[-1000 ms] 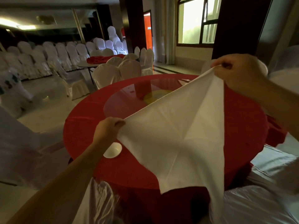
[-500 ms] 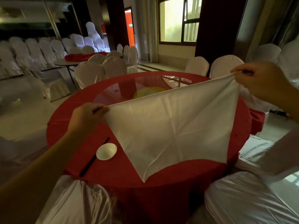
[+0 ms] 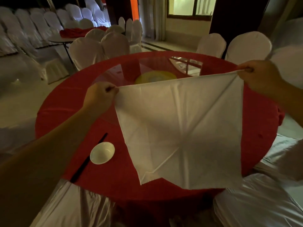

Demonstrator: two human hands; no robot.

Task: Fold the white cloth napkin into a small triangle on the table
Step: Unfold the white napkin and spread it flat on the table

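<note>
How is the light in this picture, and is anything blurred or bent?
Head view: dim room, light mostly from the window; the napkin is brightest and sharp; the glass top reflects the window; the table edge bows from the wide lens.

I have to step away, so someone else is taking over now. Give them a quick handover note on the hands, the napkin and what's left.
Left hand: pinching the napkin's upper left corner.
Right hand: pinching the upper right corner.
White napkin: stretched open between the hands above the red table, showing creases, its lower left corner turned up.
Also on the table: a small white bowl beside black chopsticks, left of the napkin.
Done: napkin spread out.
Left: lay it down and fold it into a small triangle.
</note>
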